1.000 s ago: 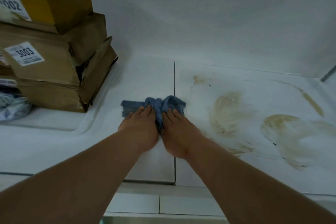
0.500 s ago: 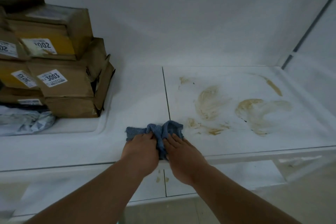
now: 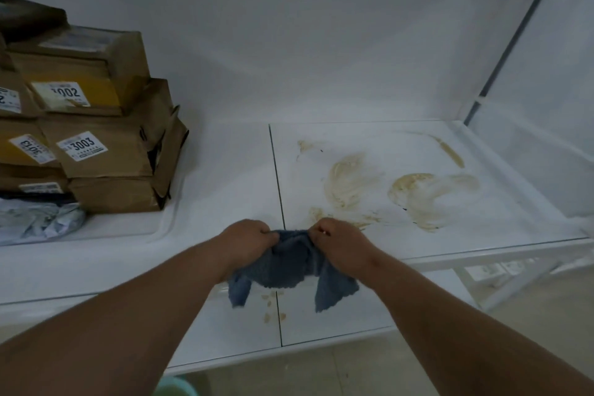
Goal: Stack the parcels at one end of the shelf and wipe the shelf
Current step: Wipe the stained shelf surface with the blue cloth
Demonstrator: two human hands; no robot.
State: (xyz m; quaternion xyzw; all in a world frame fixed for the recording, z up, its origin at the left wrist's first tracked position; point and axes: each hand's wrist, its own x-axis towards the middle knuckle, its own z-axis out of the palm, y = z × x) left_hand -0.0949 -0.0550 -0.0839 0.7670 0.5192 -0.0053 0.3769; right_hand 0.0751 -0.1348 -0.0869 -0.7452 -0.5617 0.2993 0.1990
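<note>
A blue cloth (image 3: pixel 291 267) hangs in the air just in front of the white shelf (image 3: pixel 225 170), its two ends drooping. My left hand (image 3: pixel 246 239) grips its left top edge and my right hand (image 3: pixel 337 243) pinches its right top edge. Brown cardboard parcels (image 3: pixel 96 138) with numbered labels are stacked at the shelf's left end, with a grey plastic bag parcel (image 3: pixel 38 222) at the bottom left. Brown smeared stains (image 3: pixel 353 183) cover the right half of the shelf.
A lower white shelf (image 3: pixel 321 325) below the hands carries small brown drips (image 3: pixel 271 305). A white wall stands behind, and a dark upright post (image 3: pixel 514 38) rises at the right. Something green (image 3: pixel 173 389) shows at the bottom edge.
Both hands lifted the cloth off the shelf surface and pulled it back toward me; they now hold it up by its top edge instead of pressing it flat.
</note>
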